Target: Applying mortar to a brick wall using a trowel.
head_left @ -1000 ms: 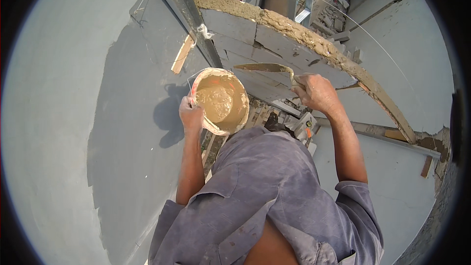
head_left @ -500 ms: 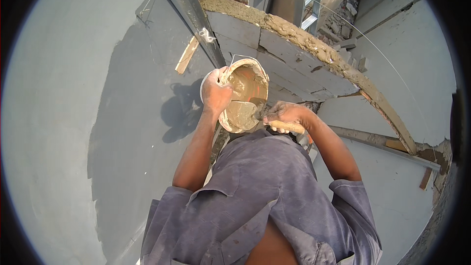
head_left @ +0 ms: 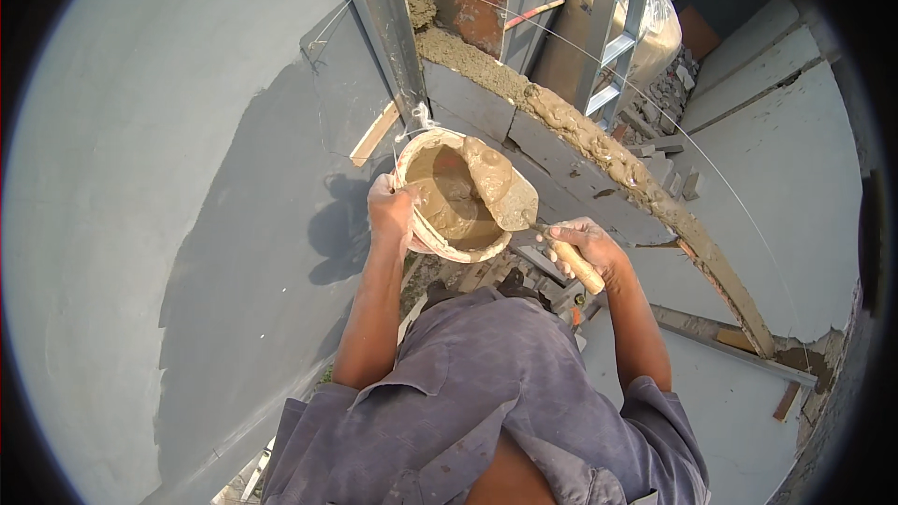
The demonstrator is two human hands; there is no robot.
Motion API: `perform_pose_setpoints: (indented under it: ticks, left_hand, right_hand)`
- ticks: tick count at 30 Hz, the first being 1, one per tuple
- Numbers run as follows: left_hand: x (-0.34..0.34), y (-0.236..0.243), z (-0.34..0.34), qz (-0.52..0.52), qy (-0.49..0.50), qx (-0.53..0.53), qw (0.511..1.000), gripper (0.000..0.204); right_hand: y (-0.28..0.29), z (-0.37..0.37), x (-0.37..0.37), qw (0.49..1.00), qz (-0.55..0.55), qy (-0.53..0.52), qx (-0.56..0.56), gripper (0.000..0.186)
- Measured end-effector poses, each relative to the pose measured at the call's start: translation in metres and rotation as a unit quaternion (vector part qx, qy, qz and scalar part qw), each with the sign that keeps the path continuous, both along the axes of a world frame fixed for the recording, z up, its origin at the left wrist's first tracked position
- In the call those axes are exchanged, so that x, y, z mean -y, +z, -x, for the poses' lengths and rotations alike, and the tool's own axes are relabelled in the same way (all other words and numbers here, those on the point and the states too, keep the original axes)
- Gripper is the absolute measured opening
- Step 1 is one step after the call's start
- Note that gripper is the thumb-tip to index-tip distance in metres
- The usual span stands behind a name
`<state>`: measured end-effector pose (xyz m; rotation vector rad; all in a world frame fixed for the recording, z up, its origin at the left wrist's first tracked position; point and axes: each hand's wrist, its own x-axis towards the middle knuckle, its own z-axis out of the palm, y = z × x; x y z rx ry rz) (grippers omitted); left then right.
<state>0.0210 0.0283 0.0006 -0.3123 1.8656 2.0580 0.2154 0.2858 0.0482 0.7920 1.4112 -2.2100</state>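
My left hand (head_left: 391, 212) grips the rim of a round, mortar-smeared bucket (head_left: 479, 251) at its left side. Wet grey-brown mortar (head_left: 435, 189) lies inside it. In my right hand (head_left: 582, 248), closed round the wooden handle, is a trowel (head_left: 516, 206). Its blade sits over the bucket's right rim with a heap of mortar (head_left: 486, 166) on it. Just beyond the bucket stands a low wall of pale blocks (head_left: 552, 145), topped by a rough bed of mortar (head_left: 580, 131).
A grey-painted wall (head_left: 253, 215) rises on my left, meeting a metal post (head_left: 379, 28). A thin string (head_left: 673, 122) stretches above the block wall. Behind it are a metal ladder (head_left: 613, 49), a plastic-wrapped bundle (head_left: 659, 33) and rubble (head_left: 678, 84). Debris lies around my feet.
The trowel has come up out of the bucket, now carrying a heap of mortar. My right hand has moved slightly right and lower in view; my left hand still holds the bucket, which tilts differently.
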Motion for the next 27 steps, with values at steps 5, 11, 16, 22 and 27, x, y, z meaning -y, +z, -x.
perform_pose_setpoints:
  ticks: [5,11,16,22,27]
  left_hand:
    - [-0.004,0.012,0.008,-0.048,0.041,-0.032,0.997,0.013]
    - [0.003,-0.008,-0.015,-0.042,0.077,-0.062,0.994,0.015]
    - [0.062,-0.075,-0.040,0.042,0.101,-0.034,0.993,0.015]
    - [0.110,-0.096,-0.084,0.112,0.108,0.025,0.987,0.014]
    - [0.140,-0.098,-0.096,0.105,0.113,0.078,0.985,0.015]
  right_hand:
    - [0.048,0.061,-0.035,0.964,-0.251,-0.016,-0.091,0.031]
    - [0.042,0.120,-0.063,0.705,-0.696,0.083,-0.108,0.027]
    - [0.028,0.120,-0.043,0.666,-0.731,0.115,-0.092,0.029]
    - [0.040,0.118,-0.035,0.677,-0.727,0.092,-0.067,0.028]
    - [0.029,0.114,-0.033,0.655,-0.746,0.061,-0.101,0.028]
